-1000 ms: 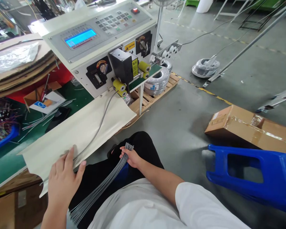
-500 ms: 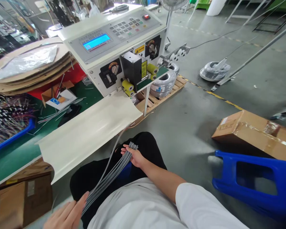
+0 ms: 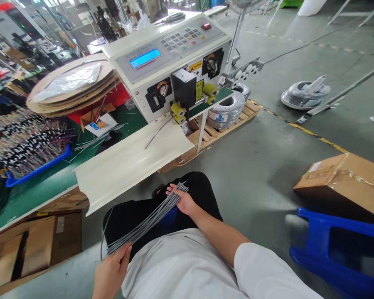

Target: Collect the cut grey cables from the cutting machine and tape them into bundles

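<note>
A bundle of grey cut cables (image 3: pixel 149 220) lies slantwise over my lap. My right hand (image 3: pixel 183 201) holds its far end, with the cable tips sticking out past the palm. At the near end, my left hand (image 3: pixel 114 263) is closed on the bundle, its thumb along the top. One loose cable (image 3: pixel 103 236) curves upward beside my left hand, apart from the others. Ahead, another grey cable (image 3: pixel 158 133) comes out of the yellow rollers (image 3: pixel 178 112) of a wire cutting machine (image 3: pixel 174 62) and rests on the cream chute (image 3: pixel 134 160).
A green bench (image 3: pixel 62 166) carries cardboard discs (image 3: pixel 71 97) and a blue tray (image 3: pixel 40 170) of wires. Cable coils (image 3: pixel 227 110) sit on a pallet beneath the machine. At right are a cardboard box (image 3: pixel 345 182) and a blue stool (image 3: pixel 318 245); open cartons (image 3: pixel 40 245) stand at lower left.
My left hand has closed on the near end of the bundle. The cable that stretched from the chute edge now stands beside that hand. A fresh cable shows on the chute. The view has turned left.
</note>
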`<state>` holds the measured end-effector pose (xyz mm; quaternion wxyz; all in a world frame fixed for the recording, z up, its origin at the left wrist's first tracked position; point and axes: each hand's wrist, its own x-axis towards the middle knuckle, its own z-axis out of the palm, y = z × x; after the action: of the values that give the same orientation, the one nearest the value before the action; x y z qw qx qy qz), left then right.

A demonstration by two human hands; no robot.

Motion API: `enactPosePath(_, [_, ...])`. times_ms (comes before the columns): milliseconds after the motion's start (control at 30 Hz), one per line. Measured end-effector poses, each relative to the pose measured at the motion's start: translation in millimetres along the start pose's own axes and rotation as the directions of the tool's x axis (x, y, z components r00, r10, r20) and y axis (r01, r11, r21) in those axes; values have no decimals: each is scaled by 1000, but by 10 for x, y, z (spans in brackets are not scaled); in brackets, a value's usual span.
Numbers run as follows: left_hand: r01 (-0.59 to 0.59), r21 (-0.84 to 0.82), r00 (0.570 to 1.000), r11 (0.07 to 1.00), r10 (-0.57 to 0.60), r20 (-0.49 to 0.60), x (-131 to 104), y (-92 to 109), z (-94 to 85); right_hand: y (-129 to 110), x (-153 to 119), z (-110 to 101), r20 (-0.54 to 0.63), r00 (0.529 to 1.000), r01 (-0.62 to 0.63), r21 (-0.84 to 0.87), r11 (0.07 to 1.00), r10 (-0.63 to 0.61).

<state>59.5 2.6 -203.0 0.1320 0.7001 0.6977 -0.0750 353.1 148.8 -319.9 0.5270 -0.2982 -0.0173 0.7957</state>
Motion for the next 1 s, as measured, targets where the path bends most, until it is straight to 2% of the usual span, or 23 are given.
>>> enactPosePath(200, [143,-112,988,983,-136,69,42,237,29,29,34,4,-6,1000,-6,16,1000,6])
enactPosePath(333, [152,-52,982,987,-145,120,46,297,27,67,66,7,-47,998,28,14,1000,-28])
enactPosePath(700, [144,16,979,989,-145,141,5,167,42,112,100,21,-78,996,46,-26,999,-48])
enactPosePath(900, [133,31,985,991,-135,108,-29,65,29,116,74,63,-87,993,72,-49,996,-76])
enactPosePath(1000, [70,47,997,996,-71,24,-16,15,20,140,87,68,-88,990,98,-93,991,-107])
